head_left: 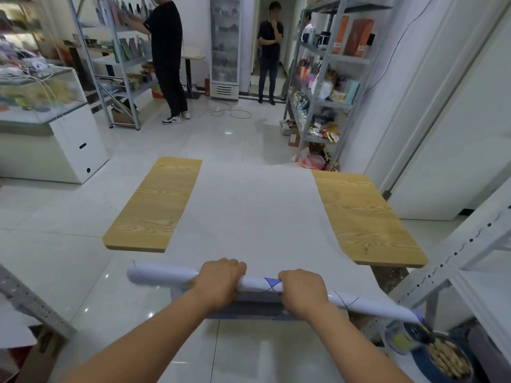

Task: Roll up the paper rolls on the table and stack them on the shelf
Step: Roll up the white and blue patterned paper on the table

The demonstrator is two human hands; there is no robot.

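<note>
A: What's the room like?

B: A shop with a pale tiled floor, racks of goods on both sides and two people standing at the back. In the middle is a wooden table.

A: And the paper?

B: A white sheet of paper lies flat down the middle of the table, from the far edge to the near one. Its near end is wound into a roll lying crosswise, wider than the sheet's flat part and showing blue lines.

A: The hands?

B: Both are on the roll, side by side near its middle. The left hand and right hand each curl over the top and grip it, knuckles up.

A: Does the roll rest on the wood?

B: Can't tell, because the hands cover that edge. A grey shelf stands just to the right, with a tin of biscuits below the roll's right end.
</note>
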